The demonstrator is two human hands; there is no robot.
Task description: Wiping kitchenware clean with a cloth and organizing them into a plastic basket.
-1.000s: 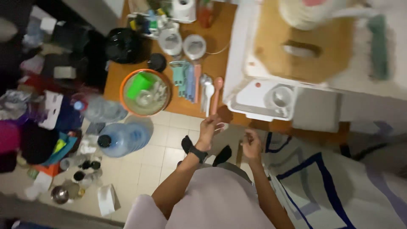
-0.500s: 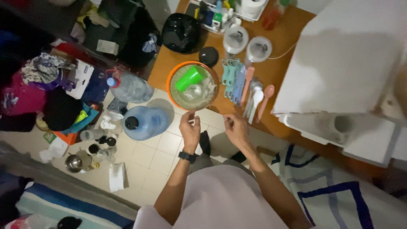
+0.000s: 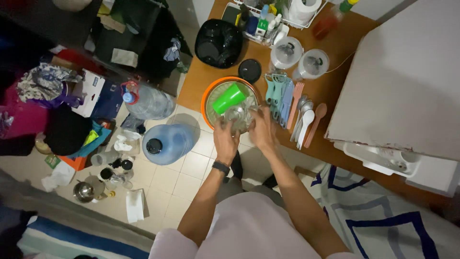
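My left hand (image 3: 225, 139) and my right hand (image 3: 262, 128) are together at the near rim of an orange bowl (image 3: 207, 96) on a brown wooden table (image 3: 335, 62). Both hands close around a clear glass (image 3: 236, 115) inside the bowl. A green plastic cup (image 3: 228, 98) lies on its side in the bowl just beyond the glass. A black watch sits on my left wrist.
Right of the bowl lie teal utensils (image 3: 278, 98) and several spoons (image 3: 306, 120). Two clear lidded jars (image 3: 299, 57), a black bowl (image 3: 218, 42) and a white appliance (image 3: 407, 81) stand on the table. Two large water bottles (image 3: 165, 141) and clutter cover the tiled floor at left.
My hands moved up from the table's edge into the orange bowl and closed on the glass. The view shifted slightly, bringing the bowl nearer the centre.
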